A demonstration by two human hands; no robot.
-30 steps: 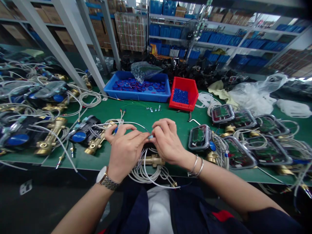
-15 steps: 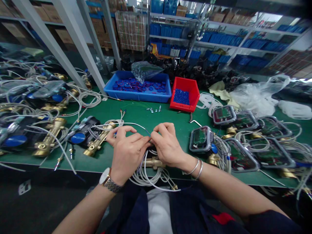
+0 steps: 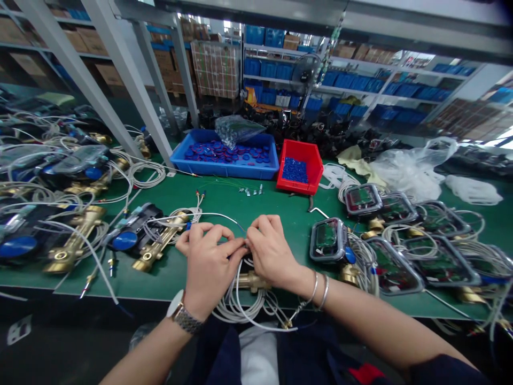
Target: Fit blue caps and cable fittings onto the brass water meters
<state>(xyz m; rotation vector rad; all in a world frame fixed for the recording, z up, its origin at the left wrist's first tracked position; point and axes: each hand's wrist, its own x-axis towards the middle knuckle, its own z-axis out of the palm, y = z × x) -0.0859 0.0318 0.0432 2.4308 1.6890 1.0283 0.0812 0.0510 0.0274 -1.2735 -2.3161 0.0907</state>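
My left hand (image 3: 212,262) and my right hand (image 3: 272,251) meet fingertip to fingertip at the front of the green bench. Both pinch around the end of a thin cable (image 3: 224,217) whose tip is hidden between the fingers. Under them lies a brass pipe fitting (image 3: 250,280), partly covered by the hands. Coiled white cable (image 3: 236,309) hangs round the fitting at the bench edge, with a small brass end piece (image 3: 287,324) to the right.
Behind stand a blue tray (image 3: 228,169) of blue discs and a red bin (image 3: 300,184) of small blue parts. Brass meters (image 3: 150,254) with cables lie left; clear-covered units (image 3: 328,239) lie right. A hex key (image 3: 319,212) rests on the green bench (image 3: 216,198).
The camera view has tilted up a little, so the bench sits lower in the picture. Both hands stay pinched together over the fitting, with hardly any shift of the fingers.
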